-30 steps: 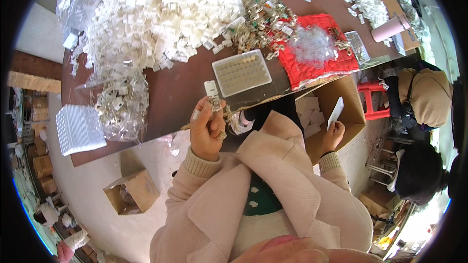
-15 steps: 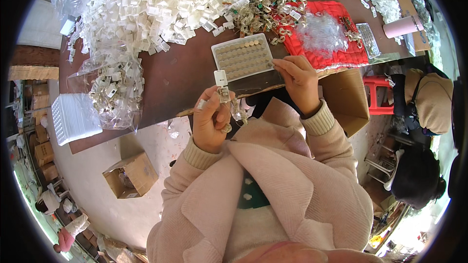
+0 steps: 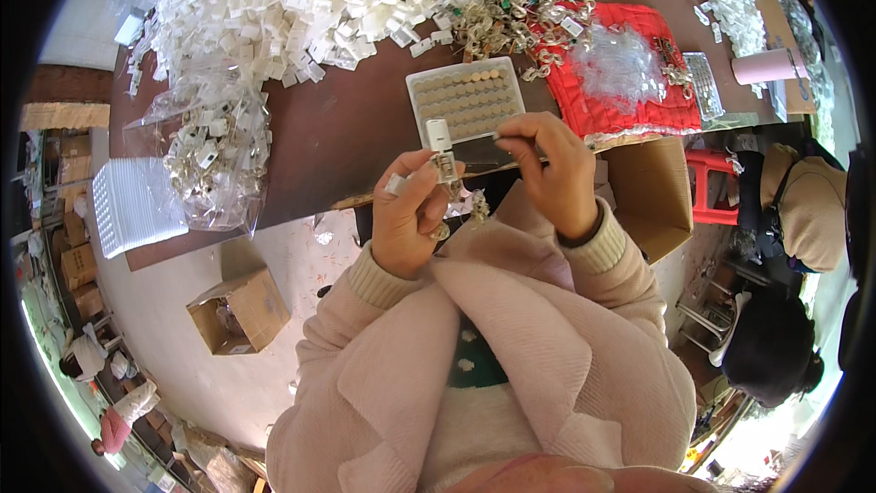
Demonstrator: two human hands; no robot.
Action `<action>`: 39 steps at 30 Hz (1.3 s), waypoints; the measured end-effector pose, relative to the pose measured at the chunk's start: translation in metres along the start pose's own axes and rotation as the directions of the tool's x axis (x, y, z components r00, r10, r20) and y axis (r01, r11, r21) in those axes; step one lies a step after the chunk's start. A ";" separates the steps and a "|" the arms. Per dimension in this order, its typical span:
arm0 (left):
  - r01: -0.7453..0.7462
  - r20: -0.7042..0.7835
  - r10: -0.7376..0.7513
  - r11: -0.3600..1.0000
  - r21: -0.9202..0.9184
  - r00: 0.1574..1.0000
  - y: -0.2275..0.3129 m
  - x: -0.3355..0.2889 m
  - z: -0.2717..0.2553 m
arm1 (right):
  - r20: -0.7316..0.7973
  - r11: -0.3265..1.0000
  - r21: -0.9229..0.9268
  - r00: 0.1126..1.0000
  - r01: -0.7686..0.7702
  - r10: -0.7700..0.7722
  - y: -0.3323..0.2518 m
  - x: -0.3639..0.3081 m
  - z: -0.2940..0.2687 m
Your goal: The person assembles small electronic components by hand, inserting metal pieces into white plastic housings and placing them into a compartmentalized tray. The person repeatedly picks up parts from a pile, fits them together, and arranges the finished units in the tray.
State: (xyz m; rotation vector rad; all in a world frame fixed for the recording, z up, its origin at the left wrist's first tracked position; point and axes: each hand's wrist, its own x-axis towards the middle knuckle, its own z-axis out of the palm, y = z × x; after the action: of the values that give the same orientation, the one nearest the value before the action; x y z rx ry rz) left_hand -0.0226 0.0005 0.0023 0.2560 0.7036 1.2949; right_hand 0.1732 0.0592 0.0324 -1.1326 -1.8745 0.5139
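Observation:
In front of me, my left hand point(image 3: 409, 212) pinches a small white and clear plastic case point(image 3: 444, 167) with its lid point(image 3: 438, 134) flipped up. From that hand a beaded cord or chain point(image 3: 476, 208) hangs down, and another white plastic piece shows between the fingers. To the right, my right hand point(image 3: 552, 169) is closed, thumb and forefinger pinching a small dark piece point(image 3: 498, 136) just off the case. It is too small to name surely. Behind both hands lies a white tray point(image 3: 422, 124) with rows of flat round discs point(image 3: 465, 99).
Heaps of white plastic cases point(image 3: 301, 0) and tangled clear cords point(image 3: 520, 9) cover the table's far side. At right are a red cloth point(image 3: 577, 100) and a pink roll point(image 3: 765, 68). Left are a filled clear bag point(image 3: 219, 155) and stacked white trays point(image 3: 132, 205). Cardboard boxes point(image 3: 260, 310) stand below.
My right hand has moved from the tray's right corner toward the case, fingers still pinched. My left hand has shifted slightly right with the case. The view has shifted a little.

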 end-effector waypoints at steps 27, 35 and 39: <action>-0.083 -0.057 0.081 0.996 -0.033 0.995 0.005 -0.002 0.003 | 0.074 0.980 0.097 0.980 0.175 -0.183 -0.045 0.003 0.030; -0.009 -0.009 0.008 0.991 -0.133 1.000 0.009 -0.005 0.001 | 0.187 0.714 0.606 0.935 -0.350 0.300 -0.045 0.004 0.037; 0.061 0.059 -0.053 0.989 -0.135 0.997 0.010 -0.005 0.001 | 0.459 0.332 0.715 0.771 -0.616 0.441 -0.039 0.015 0.039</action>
State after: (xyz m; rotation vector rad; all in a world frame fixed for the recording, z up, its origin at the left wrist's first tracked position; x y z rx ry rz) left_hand -0.0305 -0.0013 0.0105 0.1587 0.5682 1.2707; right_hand 0.1176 0.0554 0.0456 -0.9691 -1.0042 1.7660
